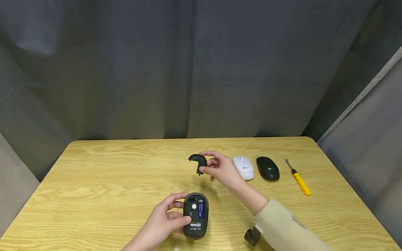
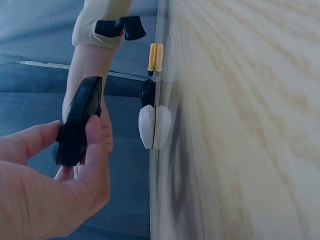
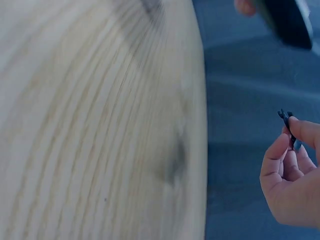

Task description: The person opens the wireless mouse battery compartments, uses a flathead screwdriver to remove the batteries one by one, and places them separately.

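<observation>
My left hand grips a black computer mouse by its left side, underside facing up. In its uncovered compartment lies a blue battery, beside a white round spot. Farther back, my right hand pinches a curved black battery cover between thumb and fingers, apart from the mouse. In the left wrist view the mouse is edge-on, raised off the table. The right wrist view shows the thin cover edge-on at the fingertips.
To the right of my right hand are a white mouse and a second black mouse. A screwdriver with a yellow handle lies beyond them. The wooden table ends at a grey curtain behind.
</observation>
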`<state>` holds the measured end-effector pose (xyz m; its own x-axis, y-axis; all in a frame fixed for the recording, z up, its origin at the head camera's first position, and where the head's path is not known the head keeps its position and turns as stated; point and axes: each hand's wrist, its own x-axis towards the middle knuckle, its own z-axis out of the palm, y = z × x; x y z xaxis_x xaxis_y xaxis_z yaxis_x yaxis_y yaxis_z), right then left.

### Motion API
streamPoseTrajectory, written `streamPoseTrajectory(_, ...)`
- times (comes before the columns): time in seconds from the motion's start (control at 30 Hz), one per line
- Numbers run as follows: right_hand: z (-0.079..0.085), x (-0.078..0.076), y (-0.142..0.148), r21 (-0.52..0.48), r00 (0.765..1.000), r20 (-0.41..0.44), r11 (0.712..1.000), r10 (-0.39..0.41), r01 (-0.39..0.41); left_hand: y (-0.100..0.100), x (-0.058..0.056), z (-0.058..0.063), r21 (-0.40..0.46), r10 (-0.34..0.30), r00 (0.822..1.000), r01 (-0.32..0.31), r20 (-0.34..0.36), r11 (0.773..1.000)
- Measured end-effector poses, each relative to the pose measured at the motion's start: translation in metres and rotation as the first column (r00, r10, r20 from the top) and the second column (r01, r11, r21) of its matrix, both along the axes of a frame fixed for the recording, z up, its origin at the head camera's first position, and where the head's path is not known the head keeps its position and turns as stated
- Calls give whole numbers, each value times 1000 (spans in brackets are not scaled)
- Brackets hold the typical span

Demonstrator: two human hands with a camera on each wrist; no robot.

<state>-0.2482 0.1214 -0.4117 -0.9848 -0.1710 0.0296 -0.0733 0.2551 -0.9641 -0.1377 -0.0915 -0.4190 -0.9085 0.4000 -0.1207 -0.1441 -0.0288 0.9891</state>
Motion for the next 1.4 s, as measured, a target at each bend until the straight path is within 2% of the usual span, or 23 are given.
streamPoseTrajectory(0.2, -14, -17, -1, 62, 1000, 8, 998, -23, 23, -2, 2, -1, -2, -7, 1000, 7, 5, 1000)
streamPoseTrajectory(0.6, -37, -46, 4, 126, 995, 95, 992, -43, 31, -2, 3, -2, 3, -34, 999, 34, 3, 999)
streamPoseTrajectory(0.97, -49, -57, -3, 149, 990, 142, 989, -6, -16, 0, 3, -2, 13, -44, 999, 44, 1, 999)
streamPoseTrajectory(1.13, -50, -62, -6, 193, 986, 167, 980, 6, -39, 1, 3, -1, 18, -48, 999, 48, 5, 999)
streamPoseTrajectory(1.4, -56, -67, -6, 267, 989, 149, 962, 15, -55, 3, 4, 1, 22, -57, 998, 57, 14, 998)
